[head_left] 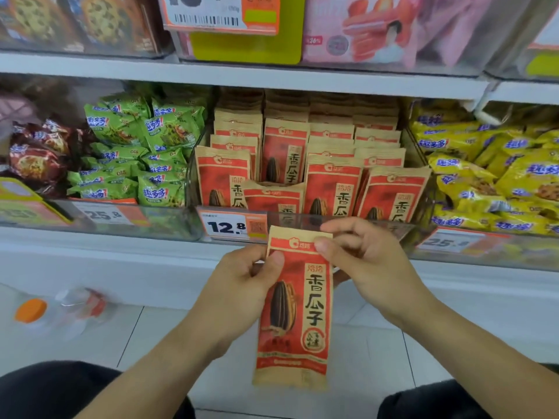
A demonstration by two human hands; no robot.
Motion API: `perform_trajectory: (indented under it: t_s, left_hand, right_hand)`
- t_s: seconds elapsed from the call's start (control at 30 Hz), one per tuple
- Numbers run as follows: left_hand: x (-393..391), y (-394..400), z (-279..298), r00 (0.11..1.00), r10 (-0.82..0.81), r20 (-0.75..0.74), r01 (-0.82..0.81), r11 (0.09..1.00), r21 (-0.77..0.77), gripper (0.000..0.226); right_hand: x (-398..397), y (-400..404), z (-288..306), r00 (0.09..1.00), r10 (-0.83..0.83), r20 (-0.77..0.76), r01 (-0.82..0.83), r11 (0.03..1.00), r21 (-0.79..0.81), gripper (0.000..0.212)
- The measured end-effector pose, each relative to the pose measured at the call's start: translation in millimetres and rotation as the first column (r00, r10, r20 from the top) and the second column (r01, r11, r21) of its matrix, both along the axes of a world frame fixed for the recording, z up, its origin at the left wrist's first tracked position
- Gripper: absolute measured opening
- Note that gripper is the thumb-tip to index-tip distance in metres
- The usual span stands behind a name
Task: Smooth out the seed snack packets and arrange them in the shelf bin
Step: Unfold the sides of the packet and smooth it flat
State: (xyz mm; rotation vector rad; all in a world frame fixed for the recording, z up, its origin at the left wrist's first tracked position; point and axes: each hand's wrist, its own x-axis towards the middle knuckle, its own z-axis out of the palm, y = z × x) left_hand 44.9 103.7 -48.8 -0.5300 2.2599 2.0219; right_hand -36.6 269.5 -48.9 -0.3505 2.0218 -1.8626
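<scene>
**One sunflower seed packet held up in front of the bin**

So both hands are on a single sunflower seed packet (295, 309), held upright just below and in front of the clear shelf bin (341, 222). The left hand (242, 282) pinches the packet's left edge near the top, thumb on the front and fingers curled behind. The right hand (360, 255) pinches the top right corner, thumb pressed on the red band, fingers tucked behind. So each grip is narrow and closed on the packet, nothing loose.

Inside the bin, more of the same seed packets (332, 182) stand in rows facing out; one near the front middle sits lower than the ones beside it. A 12.8 price tag (233, 226) is stuck on the bin's front, left of the held packet. Left of the bin are green snack bags (136, 152), right of it yellow snack bags (490, 176). Far below-left of the bin, a blurry bottle with an orange cap (31, 309) lies on the floor.
</scene>
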Motion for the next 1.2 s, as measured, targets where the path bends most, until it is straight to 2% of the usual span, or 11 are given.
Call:
perform_trajectory:
  t_s: [0.1, 0.2, 0.27, 0.37, 0.47, 0.57, 0.73, 0.87, 0.97, 1.07, 1.2]
  left_hand:
    - [-0.6, 3.0, -3.4, 1.000, -0.004, 0.026, 0.003, 1.000, 0.016, 0.028]
    - [-0.9, 9.2, -6.9, 0.999, 0.011, 0.047, -0.012, 0.999, 0.029, 0.030]
    - [-1.3, 13.3, -8.5, 0.997, 0.047, 0.066, -0.052, 0.996, 0.073, 0.031]
    - [-1.5, 15.8, -10.0, 0.988, 0.118, 0.103, -0.133, 0.980, 0.151, 0.032]
    - [0.0, 17.2, -11.5, 0.982, 0.127, 0.141, -0.153, 0.970, 0.190, 0.035]
    - [2.5, 20.8, -12.5, 0.985, 0.035, 0.171, -0.069, 0.977, 0.199, 0.035]
    - [6.0, 23.1, -13.0, 0.954, -0.205, 0.221, 0.159, 0.965, 0.208, 0.033]
    - [6.9, 23.5, -14.5, 0.963, -0.184, 0.198, 0.150, 0.973, 0.174, 0.036]
    - [7.2, 22.6, -15.6, 0.970, -0.158, 0.187, 0.123, 0.975, 0.186, 0.039]
    - [8.0, 23.9, -16.3, 0.973, -0.140, 0.186, 0.102, 0.975, 0.199, 0.032]
    - [7.9, 23.3, -17.5, 0.959, -0.179, 0.220, 0.124, 0.962, 0.242, 0.039]
  right_hand:
    - [0.4, 3.3, -0.1, 0.998, -0.036, 0.052, 0.037, 0.999, -0.020, 0.029]
    - [0.9, 7.7, -2.1, 1.000, 0.015, 0.012, -0.016, 0.999, 0.045, 0.038]
    - [-0.2, 13.9, -1.8, 0.996, 0.077, 0.048, -0.081, 0.992, 0.096, 0.042]
    - [-2.4, 27.8, -0.4, 0.958, 0.234, 0.167, -0.267, 0.940, 0.214, 0.047]
    - [-1.1, 37.1, -1.4, 0.918, 0.351, 0.184, -0.392, 0.873, 0.291, 0.038]
    - [0.0, 42.7, -3.4, 0.925, 0.325, 0.198, -0.372, 0.883, 0.287, 0.033]
    - [-5.3, 49.8, -1.8, 0.953, 0.229, 0.199, -0.281, 0.915, 0.291, 0.026]
    - [-5.9, 49.8, -1.9, 0.958, 0.197, 0.207, -0.253, 0.923, 0.291, 0.023]
    - [-7.0, 52.1, 1.4, 0.930, 0.251, 0.268, -0.326, 0.900, 0.289, 0.039]
    - [-7.9, 55.9, 5.1, 0.869, 0.353, 0.348, -0.456, 0.844, 0.281, 0.058]
    - [-6.1, 55.1, 3.0, 0.867, 0.350, 0.355, -0.462, 0.832, 0.307, 0.057]
